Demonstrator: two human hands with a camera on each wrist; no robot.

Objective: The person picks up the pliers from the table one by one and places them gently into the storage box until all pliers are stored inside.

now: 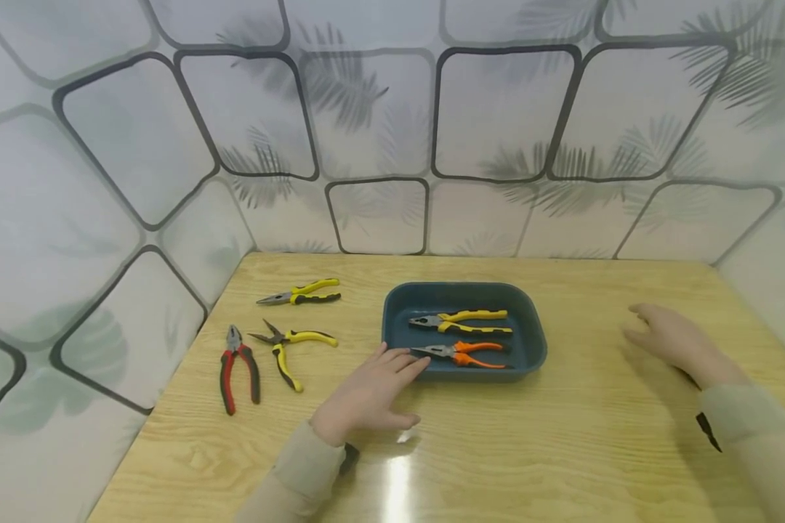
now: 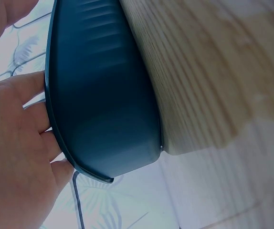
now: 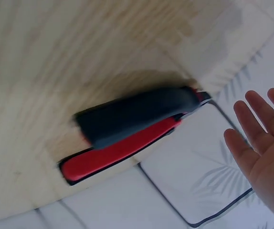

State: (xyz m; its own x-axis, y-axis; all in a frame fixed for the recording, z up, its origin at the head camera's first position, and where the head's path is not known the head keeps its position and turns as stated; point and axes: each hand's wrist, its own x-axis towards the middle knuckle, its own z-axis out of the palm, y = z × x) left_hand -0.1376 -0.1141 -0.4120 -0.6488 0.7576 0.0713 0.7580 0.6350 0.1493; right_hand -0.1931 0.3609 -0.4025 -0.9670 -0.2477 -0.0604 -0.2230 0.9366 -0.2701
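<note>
On the pale wood-grain surface stood a dark blue-green rectangular tray with rounded corners. It held two pairs of metal-jawed pliers, one with yellow-and-black handles and one with orange-and-black handles. Left of it lay three more: slim long-nosed pliers with yellow-and-black grips, splayed yellow-and-black pliers and red-and-black pliers. A sixth pair, red and black too, lay near the right hand, almost hidden in the head view. That made one tray and six pliers: three yellow-and-black, two red-and-black, one orange-and-black.

The left hand touched the tray's near left rim with fingers spread, the thumb off it; the tips passed behind the rim in the left wrist view, so their exact hold could not be told. The right hand's fingers were loose and apart, gripping nothing.

The step in hand seemed to be steadying the tray while reaching for the sixth pair; the next move probably called for closing the right fingers on its handles.
</note>
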